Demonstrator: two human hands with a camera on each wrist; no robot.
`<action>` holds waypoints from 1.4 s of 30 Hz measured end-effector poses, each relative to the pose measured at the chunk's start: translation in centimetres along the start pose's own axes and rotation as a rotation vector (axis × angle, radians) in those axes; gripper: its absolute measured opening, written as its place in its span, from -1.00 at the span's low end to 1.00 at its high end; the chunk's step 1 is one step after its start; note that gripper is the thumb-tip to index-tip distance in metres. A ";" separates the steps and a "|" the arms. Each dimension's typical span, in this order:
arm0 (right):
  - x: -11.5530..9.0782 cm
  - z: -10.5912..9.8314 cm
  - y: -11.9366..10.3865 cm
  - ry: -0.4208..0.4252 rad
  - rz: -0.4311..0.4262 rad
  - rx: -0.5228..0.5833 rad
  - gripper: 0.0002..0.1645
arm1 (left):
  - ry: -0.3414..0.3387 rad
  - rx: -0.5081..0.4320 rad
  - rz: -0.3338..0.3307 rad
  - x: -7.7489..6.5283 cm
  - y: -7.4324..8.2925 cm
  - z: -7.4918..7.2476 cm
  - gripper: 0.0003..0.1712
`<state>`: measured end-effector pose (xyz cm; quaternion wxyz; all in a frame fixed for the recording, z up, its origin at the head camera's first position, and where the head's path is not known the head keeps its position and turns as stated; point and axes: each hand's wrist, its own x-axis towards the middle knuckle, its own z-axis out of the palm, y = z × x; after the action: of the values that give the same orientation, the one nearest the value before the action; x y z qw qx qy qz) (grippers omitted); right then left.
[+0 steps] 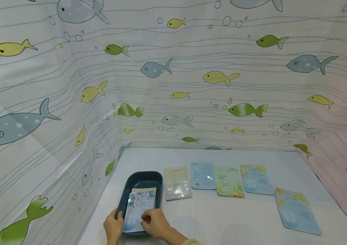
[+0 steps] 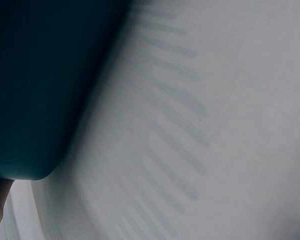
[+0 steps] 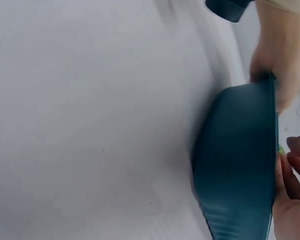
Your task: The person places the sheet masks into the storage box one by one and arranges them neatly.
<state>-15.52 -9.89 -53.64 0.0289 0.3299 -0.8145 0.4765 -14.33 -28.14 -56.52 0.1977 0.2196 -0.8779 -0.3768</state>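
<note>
In the head view, a dark teal tray (image 1: 144,176) stands at the table's near left. My left hand (image 1: 113,226) grips its left rim near the front corner. Inside lies a sheet mask packet (image 1: 136,207) with pink flowers on pale blue, over a cream-edged packet (image 1: 154,189) that is mostly covered. Over the floral packet's lower right side is my right hand (image 1: 156,223), fingers bent and tips at its surface; whether they pinch it I cannot tell. The right wrist view has the tray's outer wall (image 3: 235,155) with bent fingers (image 3: 285,180) beside its rim.
Right of the tray lies a beige packet (image 1: 177,183). Farther along are a blue packet (image 1: 203,175), a green packet (image 1: 229,182) and a blue-yellow packet (image 1: 256,179). A similar packet (image 1: 297,211) lies nearer at right. Fish-printed sheeting (image 1: 191,112) encloses the table.
</note>
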 end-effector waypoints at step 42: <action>-9.4 -12.7 6.7 0.079 0.372 0.088 -0.74 | -0.063 -0.008 -0.086 -0.2 0.5 -0.1 -0.71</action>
<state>-15.34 7.18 -55.18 -0.0422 0.1559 -0.8378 0.5215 -14.20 -27.76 -56.07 0.1544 0.2443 -0.8720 -0.3951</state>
